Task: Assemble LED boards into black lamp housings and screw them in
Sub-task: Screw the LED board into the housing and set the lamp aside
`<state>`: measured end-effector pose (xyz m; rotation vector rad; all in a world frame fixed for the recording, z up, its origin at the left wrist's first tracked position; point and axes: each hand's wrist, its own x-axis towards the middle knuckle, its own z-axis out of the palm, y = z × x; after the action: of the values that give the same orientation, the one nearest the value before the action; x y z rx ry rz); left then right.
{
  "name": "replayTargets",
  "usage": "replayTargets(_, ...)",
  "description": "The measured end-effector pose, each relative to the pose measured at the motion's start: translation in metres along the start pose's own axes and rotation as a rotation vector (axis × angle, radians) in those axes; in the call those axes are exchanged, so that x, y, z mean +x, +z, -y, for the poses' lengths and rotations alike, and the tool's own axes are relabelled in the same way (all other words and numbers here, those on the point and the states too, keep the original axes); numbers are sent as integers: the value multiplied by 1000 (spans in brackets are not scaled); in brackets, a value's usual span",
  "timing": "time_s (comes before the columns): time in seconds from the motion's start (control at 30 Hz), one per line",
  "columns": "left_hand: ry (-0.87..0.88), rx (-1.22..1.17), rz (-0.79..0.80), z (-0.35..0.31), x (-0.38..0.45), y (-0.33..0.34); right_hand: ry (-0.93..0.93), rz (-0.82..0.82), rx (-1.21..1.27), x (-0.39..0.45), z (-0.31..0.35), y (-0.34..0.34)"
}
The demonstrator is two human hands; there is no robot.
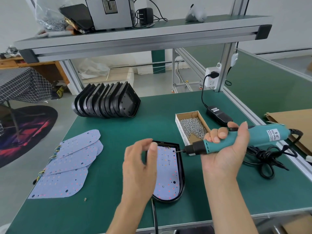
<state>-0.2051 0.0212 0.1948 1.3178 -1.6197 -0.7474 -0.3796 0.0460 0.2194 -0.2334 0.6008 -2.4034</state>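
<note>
Nearest the front edge of the green matted surface (118,208), a black, round-ended plastic lamp housing (182,186) lies flat with a pale lilac LED board dotted with red and orange emitters (168,174) seated inside it. The left hand (140,164) hovers over the housing's left rim, blurred, fingers loosely curled with thumb and forefinger drawn near each other; whether they pinch a screw cannot be told. The right hand (224,146) is wrapped palm-up round a teal electric screwdriver with a black nose (239,139), its bit lying almost level and pointing at the board's far right corner. From here the likeliest fault is a slanted entry: a bit held this flat could skid off the screw head, scratch the board or cross-thread the hole. With no hand pressing the board down, it could also shift in the housing. The driver's black cord (268,159), coiled toward the right edge, might drag on the wrist. Farther back stands an open cardboard box of small silver screws (192,127). Toward the left edge, spare lilac LED boards (70,162) overlap in a fan. At the far edge, a row of empty black housings (108,102) leans together.
</note>
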Motion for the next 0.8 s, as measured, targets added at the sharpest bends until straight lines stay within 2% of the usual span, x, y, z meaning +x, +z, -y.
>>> replayTargets(0.07,-38,68,-80,8,5,-4,9,-49,-6,10,-6,-5)
replayTargets(0.1,-73,110,-64,11,7,-5,-13,-87,-51,14,-10,-5)
replayTargets(0.3,-332,377,253,19,13,4,-61,-132,-187,22,-30,-11)
replayTargets(0.5,-342,377,355,21,18,9,-88,-122,-293,23,-41,-13)
replayTargets(0.8,-299,361,313,14,14,11,-111,-90,-362,26,-42,-12)
